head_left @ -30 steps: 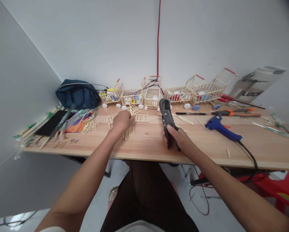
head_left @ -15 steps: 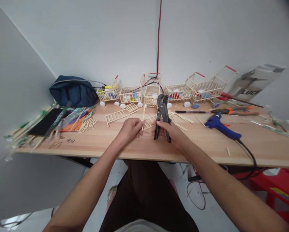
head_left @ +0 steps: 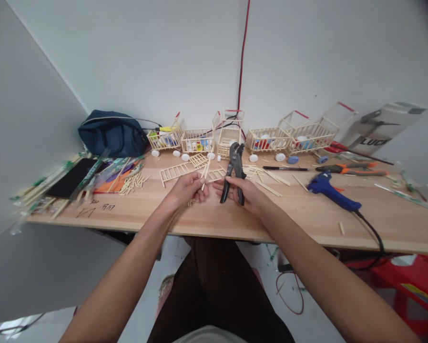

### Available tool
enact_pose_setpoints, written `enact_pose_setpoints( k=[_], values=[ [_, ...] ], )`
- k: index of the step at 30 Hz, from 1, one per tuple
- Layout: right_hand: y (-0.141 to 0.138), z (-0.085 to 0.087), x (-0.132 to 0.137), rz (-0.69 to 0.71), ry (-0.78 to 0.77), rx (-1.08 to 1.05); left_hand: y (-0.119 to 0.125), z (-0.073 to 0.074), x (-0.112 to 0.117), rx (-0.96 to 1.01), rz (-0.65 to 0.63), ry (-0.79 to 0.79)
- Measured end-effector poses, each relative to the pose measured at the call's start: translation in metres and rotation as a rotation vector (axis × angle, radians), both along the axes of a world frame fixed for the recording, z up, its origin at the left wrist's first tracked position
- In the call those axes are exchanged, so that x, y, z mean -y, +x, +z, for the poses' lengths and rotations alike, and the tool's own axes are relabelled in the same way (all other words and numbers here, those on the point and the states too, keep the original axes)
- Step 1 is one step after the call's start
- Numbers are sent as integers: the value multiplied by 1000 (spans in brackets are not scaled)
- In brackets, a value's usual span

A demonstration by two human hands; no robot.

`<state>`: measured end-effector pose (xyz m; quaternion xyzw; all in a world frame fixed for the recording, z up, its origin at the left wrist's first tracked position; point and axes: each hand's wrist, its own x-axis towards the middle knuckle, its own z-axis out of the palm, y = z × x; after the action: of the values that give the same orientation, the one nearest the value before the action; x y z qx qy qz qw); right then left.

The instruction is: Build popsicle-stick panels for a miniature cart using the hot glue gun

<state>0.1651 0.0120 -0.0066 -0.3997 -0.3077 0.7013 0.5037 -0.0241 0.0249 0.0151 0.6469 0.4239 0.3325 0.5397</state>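
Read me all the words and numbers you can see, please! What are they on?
"LUCK", on the grey-and-white package at the back right; any letter after it is blurred.
"310", as it seems, handwritten on the tabletop at the left.
Too unclear to read: the other handwriting beside it.
Too small to read: the yellow label on the red stool.

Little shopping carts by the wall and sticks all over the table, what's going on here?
A person is at a wooden table. The left hand pinches thin wooden sticks between its fingers, and the right hand holds a black hand cutter with its handles spread. Ladder-like stick frames lie close by. Behind them, five little shopping carts stand in a row. A blue glue gun lies off to the right.
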Motion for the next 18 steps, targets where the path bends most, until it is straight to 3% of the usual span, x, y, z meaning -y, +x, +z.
enact_pose_setpoints(
  k=[7,12,18],
  values=[
    [-2,-2,-2,-7,-19,-89,-12,-10,-7,207,57,-129],
    [-9,0,-9,-58,-13,-180,-14,-3,-18,376,105,-57],
    [-16,-3,-6,-145,22,-285,-24,1,-4,496,144,-88]
  ],
)
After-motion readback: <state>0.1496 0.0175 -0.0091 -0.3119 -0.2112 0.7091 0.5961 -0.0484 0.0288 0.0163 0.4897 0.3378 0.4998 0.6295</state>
